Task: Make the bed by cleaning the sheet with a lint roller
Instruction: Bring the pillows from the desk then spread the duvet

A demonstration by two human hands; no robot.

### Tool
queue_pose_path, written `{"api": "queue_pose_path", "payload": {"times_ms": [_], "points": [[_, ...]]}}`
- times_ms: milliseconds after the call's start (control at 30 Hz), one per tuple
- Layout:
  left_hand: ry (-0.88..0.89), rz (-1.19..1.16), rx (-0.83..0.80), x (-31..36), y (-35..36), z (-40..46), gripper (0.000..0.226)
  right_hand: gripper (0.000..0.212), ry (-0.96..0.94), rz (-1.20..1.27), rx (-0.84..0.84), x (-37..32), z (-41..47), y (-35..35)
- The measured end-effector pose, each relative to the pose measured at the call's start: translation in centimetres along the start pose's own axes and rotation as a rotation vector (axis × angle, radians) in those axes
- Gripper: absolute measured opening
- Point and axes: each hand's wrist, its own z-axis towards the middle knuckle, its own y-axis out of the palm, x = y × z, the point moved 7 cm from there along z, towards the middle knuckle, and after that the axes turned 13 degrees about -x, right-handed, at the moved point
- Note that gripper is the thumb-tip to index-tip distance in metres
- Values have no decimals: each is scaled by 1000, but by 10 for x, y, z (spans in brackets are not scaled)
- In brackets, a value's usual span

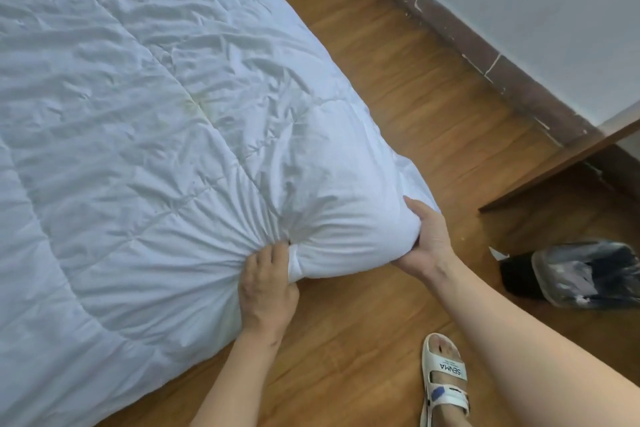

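A white quilted duvet (121,114) covers the bed and fills the left and middle of the view, wrinkled all over. Its near corner (346,218) bulges out over the floor. My left hand (266,288) grips a bunched fold of the duvet at the bed's edge, with creases fanning out from the fingers. My right hand (426,239) grips the far side of that corner, fingers curled into the cloth. No lint roller is in view.
Wooden floor (398,114) runs along the bed's right side to a dark skirting board (485,52) and pale wall. A wooden furniture edge (561,166) juts in at right. A clear plastic bag with dark contents (585,274) lies on the floor. My sandalled foot (445,378) stands below.
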Motion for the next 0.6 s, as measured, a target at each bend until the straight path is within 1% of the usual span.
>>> {"api": "queue_pose_path", "payload": {"times_ms": [67, 133, 200, 233, 267, 300, 333, 367, 400, 433, 467, 500, 533, 567, 600], "points": [[47, -96, 6, 4, -13, -10, 42, 37, -47, -15, 29, -16, -3, 1], [101, -163, -10, 7, -22, -15, 21, 41, -132, -43, -6, -33, -7, 3], [131, -263, -52, 4, -21, -19, 6, 38, -245, -135, -32, -46, -15, 0], [135, -348, -81, -1, -15, -18, 9, 36, -337, -219, -31, -53, -23, -1], [128, -439, -121, -9, -5, -15, 18, 36, -464, -345, -17, -61, -33, -2], [100, -507, -165, -20, 9, -10, 28, 39, -599, -514, 34, -66, -42, -5], [64, -540, -220, -30, 23, -2, 31, 42, -689, -706, 95, -65, -48, -7], [30, -528, -283, -37, 34, 8, 27, 42, -712, -870, 146, -57, -47, -14], [1, -468, -347, -41, 40, 17, 19, 38, -669, -979, 204, -45, -37, -29], [-15, -378, -404, -44, 47, 23, 14, 33, -604, -1006, 258, -33, -26, -48], [-10, -309, -456, -43, 50, 27, 13, 27, -544, -982, 304, -23, -17, -63], [0, -287, -475, -42, 52, 27, 14, 23, -488, -951, 333, -17, -6, -73], [16, -330, -482, -42, 53, 23, 15, 25, -435, -875, 369, -15, 5, -79], [29, -365, -507, -45, 58, 13, 13, 30, -368, -708, 388, -14, 18, -88], [43, -343, -572, -48, 70, 0, 25, 36, -286, -477, 338, -8, 29, -93]]}}
